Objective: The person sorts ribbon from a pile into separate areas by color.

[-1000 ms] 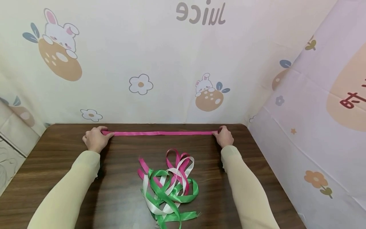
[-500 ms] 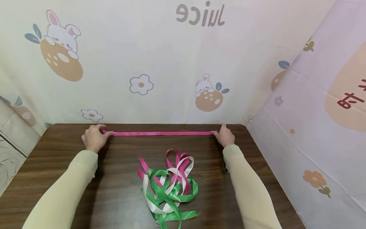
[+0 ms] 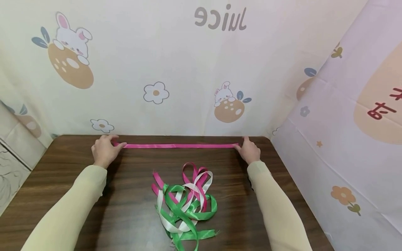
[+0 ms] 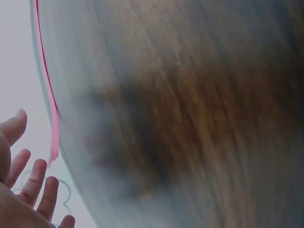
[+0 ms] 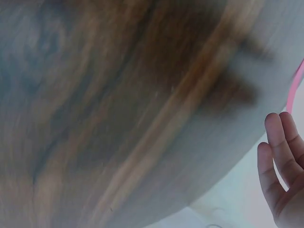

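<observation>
A pink ribbon [image 3: 179, 146] lies stretched straight along the far edge of the table. At its left end is my left hand [image 3: 105, 150], thumb and fingers parted; the left wrist view shows the ribbon's end [image 4: 54, 147] free of the fingertips. My right hand [image 3: 249, 150] is at the other end, its visible fingers [image 5: 274, 130] fairly straight beside the ribbon [image 5: 293, 92]. Whether those fingertips touch it, I cannot tell. Nearer me lies a loose tangle of ribbons: green [image 3: 205, 215], white [image 3: 164, 219] and pink [image 3: 158, 179].
The dark wood-grain table [image 3: 132, 195] has rounded far corners. A printed cloth [image 3: 188, 62] with rabbits and flowers hangs right behind its far edge, and another printed cloth [image 3: 329, 115] runs along the right side.
My right hand has shifted slightly to the right, and its fingers look straighter. The left hand's fingers have loosened at the ribbon's end. The stretched ribbon and the tangle stay in place.
</observation>
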`<state>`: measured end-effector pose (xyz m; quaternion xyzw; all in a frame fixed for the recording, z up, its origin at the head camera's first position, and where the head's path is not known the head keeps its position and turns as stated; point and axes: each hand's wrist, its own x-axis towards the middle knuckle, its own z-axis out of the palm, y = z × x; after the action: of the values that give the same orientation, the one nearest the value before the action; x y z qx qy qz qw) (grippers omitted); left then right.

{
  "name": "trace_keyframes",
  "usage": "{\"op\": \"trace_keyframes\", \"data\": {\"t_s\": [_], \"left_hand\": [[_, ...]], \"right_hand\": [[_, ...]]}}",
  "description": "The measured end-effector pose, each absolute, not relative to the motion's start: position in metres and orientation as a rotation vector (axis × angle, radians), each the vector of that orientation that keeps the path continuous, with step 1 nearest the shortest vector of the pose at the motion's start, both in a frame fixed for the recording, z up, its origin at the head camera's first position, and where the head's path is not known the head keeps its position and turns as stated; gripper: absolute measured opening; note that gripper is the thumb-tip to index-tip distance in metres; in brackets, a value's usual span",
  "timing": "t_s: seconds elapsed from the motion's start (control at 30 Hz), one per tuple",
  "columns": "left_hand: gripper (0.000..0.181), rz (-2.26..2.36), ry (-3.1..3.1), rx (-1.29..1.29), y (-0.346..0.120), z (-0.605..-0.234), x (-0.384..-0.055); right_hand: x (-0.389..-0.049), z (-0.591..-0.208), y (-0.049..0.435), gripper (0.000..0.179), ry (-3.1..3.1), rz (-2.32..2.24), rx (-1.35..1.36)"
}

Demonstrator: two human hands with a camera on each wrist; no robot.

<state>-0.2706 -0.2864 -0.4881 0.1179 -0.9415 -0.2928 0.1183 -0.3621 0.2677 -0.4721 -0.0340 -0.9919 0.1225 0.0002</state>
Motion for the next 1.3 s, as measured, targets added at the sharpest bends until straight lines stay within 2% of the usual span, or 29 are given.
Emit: {"op": "trace_keyframes", "data": {"t_s": [0.37,0.77,1.3], "left_hand": [[0.050,-0.822,-2.708,0.189,-0.278,-0.473,-0.259],[0.048,-0.906,-2.645,0.073,-0.250,-0.458,-0.245],[0.048,-0.955,-2.592,-0.042,-0.211,-0.453,-0.230]], "right_hand": [[-0.348,-0.456,0.271,0.067,-3.002,0.324,0.081],[-0.327,-0.437,0.250,0.062,-2.945,0.383,0.210],[-0.304,-0.441,0.221,0.057,-2.839,0.535,0.319]]}}
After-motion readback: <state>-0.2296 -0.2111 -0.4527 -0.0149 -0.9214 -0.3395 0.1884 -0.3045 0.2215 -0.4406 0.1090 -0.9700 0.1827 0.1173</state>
